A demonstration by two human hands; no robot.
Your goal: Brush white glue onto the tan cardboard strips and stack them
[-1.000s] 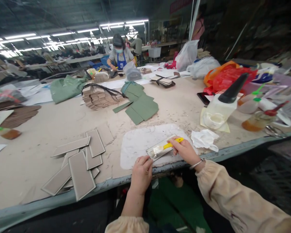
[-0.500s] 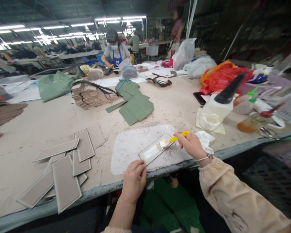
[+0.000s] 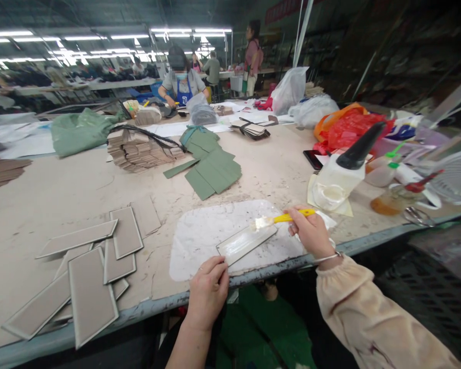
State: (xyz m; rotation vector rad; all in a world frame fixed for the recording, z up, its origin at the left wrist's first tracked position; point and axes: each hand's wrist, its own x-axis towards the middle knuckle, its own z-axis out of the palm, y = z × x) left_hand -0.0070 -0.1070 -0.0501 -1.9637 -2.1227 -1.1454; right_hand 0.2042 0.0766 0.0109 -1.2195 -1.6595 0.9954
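My right hand (image 3: 311, 233) is closed round the yellow handle of a glue brush (image 3: 282, 219), its bristles coated white. The brush tip lies at the far edge of a thin rectangular panel (image 3: 246, 246) with dark edges and a shiny wet smear on top. My left hand (image 3: 209, 287) pinches the panel's near left corner at the table edge, fingers pressed together. Under the panel lies a white sheet (image 3: 192, 230) with rounded corners. Several similar beige panels with pale borders (image 3: 92, 292) lie overlapping to the left.
A white glue container (image 3: 340, 179) with a black top stands at the right, near a bottle of amber liquid (image 3: 392, 202) and scissors (image 3: 418, 218). Green pieces (image 3: 213, 171) and a tied beige stack (image 3: 138, 148) lie beyond the sheet. A co-worker (image 3: 180, 82) sits across the table.
The brush has moved right and slightly up, away from the panel's middle towards its far edge, and its handle is now more level. My left hand stays at the panel's corner.
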